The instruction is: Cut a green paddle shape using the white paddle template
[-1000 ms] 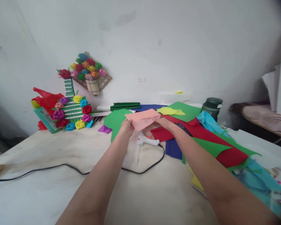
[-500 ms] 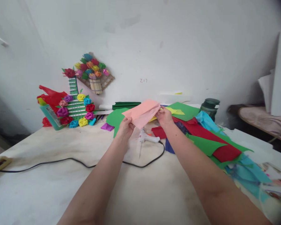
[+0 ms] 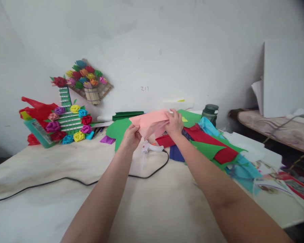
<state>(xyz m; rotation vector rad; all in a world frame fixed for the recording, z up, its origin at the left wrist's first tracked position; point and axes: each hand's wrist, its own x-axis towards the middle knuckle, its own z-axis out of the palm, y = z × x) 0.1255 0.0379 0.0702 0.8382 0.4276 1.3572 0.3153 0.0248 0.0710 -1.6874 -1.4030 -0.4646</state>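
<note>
A folded sheet of pink crepe paper (image 3: 152, 122) is held up over the table between both hands. My left hand (image 3: 132, 136) pinches its lower left edge between thumb and fingers. At the other end, my right hand (image 3: 174, 123) is closed on the sheet, fingers over its upper edge. Just below the paper lies a white glue gun (image 3: 152, 147), its black cord (image 3: 164, 165) curving away to the left. Green paper (image 3: 119, 130) lies close behind my left hand, and red paper (image 3: 165, 141) is beneath my right.
At the left stand a paper-flower decoration (image 3: 69, 116), a teal bottle (image 3: 39, 132) and a red plastic bag (image 3: 40, 109). Coloured paper sheets (image 3: 206, 150) pile up on the right, before a dark green jar (image 3: 210, 113). White boards (image 3: 285, 81) lean at far right.
My right hand has shifted its grip up over the paper's top edge, and the sheet now bends in the middle. The view has turned to the right.
</note>
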